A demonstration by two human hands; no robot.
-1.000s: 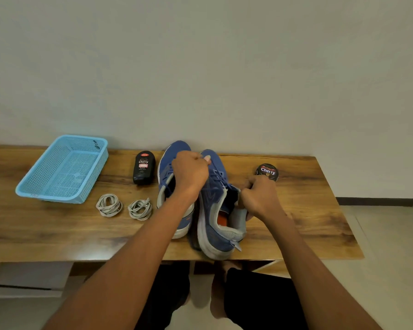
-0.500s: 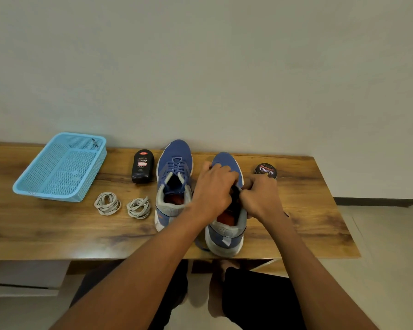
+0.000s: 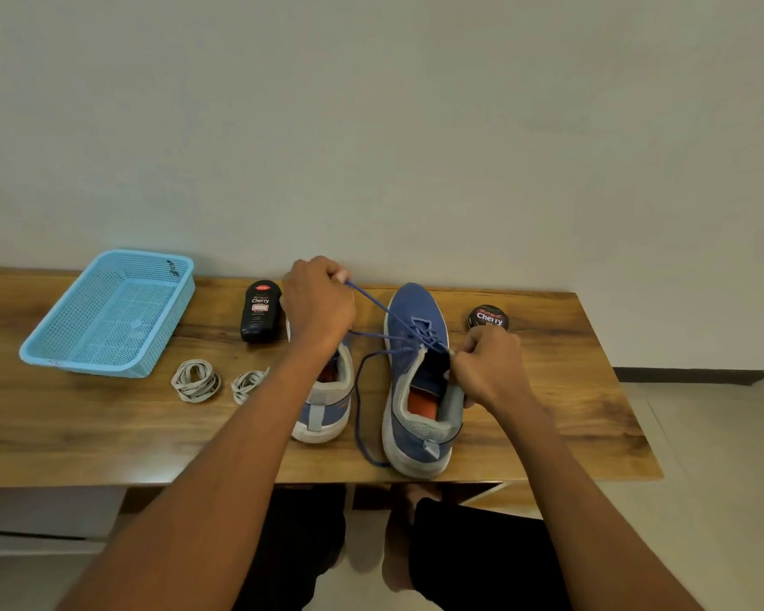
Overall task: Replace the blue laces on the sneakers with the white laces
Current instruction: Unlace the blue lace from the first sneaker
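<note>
While the right hand (image 3: 488, 368) is gripping the mesh sneaker (image 3: 415, 381) at its collar, the left hand (image 3: 318, 304) is pinching its thin blue lace (image 3: 373, 302) taut over the wood-grain desk (image 3: 548, 390).

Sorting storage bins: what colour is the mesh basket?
Light blue basket, clearest in the head view.

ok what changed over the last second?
The left hand pulled up and away toward the wall, drawing the blue lace out taut from the right sneaker, knot undone. The right hand still holds that sneaker's collar. White laces, basket, polish bottle unmoved.
</note>
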